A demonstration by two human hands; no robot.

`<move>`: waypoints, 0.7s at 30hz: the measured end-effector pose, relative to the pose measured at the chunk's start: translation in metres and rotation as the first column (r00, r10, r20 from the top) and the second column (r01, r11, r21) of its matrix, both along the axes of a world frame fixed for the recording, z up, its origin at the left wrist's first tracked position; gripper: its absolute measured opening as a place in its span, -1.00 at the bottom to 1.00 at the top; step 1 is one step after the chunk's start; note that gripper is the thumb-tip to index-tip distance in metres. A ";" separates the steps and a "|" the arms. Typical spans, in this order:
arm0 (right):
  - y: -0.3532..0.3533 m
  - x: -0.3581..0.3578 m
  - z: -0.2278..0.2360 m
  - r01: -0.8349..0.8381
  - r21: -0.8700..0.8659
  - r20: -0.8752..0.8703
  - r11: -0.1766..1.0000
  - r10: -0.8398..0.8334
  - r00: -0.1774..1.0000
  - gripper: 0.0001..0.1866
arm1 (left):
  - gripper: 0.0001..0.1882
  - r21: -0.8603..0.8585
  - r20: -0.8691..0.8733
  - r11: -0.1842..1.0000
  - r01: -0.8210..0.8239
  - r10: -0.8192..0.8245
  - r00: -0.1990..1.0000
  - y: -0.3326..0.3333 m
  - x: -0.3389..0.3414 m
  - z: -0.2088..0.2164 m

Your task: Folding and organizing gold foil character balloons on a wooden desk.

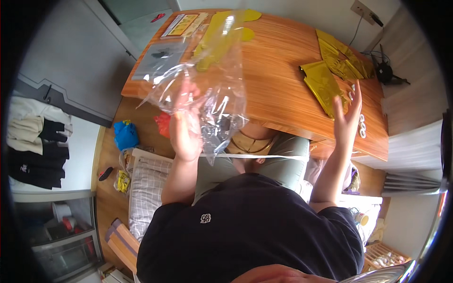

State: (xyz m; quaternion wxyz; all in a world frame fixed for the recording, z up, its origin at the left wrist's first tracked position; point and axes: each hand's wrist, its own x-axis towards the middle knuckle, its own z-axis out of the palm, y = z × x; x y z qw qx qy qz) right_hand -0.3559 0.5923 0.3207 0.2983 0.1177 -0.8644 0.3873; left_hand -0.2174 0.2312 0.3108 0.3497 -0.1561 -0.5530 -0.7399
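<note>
My left hand (185,129) is raised at the table's front edge, its fingers closed on a crumpled clear plastic bag (222,96). The bag spreads upward and to the right of the hand, and its film partly veils the fingers. Beneath the bag's upper part lies a flat gold foil sheet with rounded ends (219,35). My right hand (347,115) is held up at the table's right side, fingers spread, with nothing in it. Closest to that hand are a folded gold foil piece (323,87) and a small white chain of rings (362,126).
The wooden table (273,61) carries another gold foil piece (342,56), a printed card (183,25) and a grey plastic sheet (158,59). A black device with cables (384,71) sits by the right wall. A blue bag (126,135) lies on the floor, left.
</note>
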 end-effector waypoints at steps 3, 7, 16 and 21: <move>-0.062 0.046 0.023 -0.516 0.119 -0.206 0.849 0.529 0.823 0.41 | -0.35 -0.044 0.028 0.979 0.200 -0.199 0.980 0.011 0.010 -0.006; -0.089 0.087 0.010 -0.699 0.225 -0.228 0.679 0.734 0.640 0.51 | -0.42 -0.036 0.253 0.898 0.438 -0.416 0.874 0.047 0.029 0.007; -0.138 0.122 -0.020 -0.916 0.234 0.225 0.326 0.899 0.377 0.09 | -0.50 0.379 0.556 0.748 0.545 -0.655 0.512 0.030 0.077 -0.051; -0.174 0.121 -0.041 -0.977 -0.044 0.238 0.207 0.952 0.191 -0.48 | -0.29 0.131 0.586 0.865 0.484 -0.462 0.666 0.001 0.107 -0.092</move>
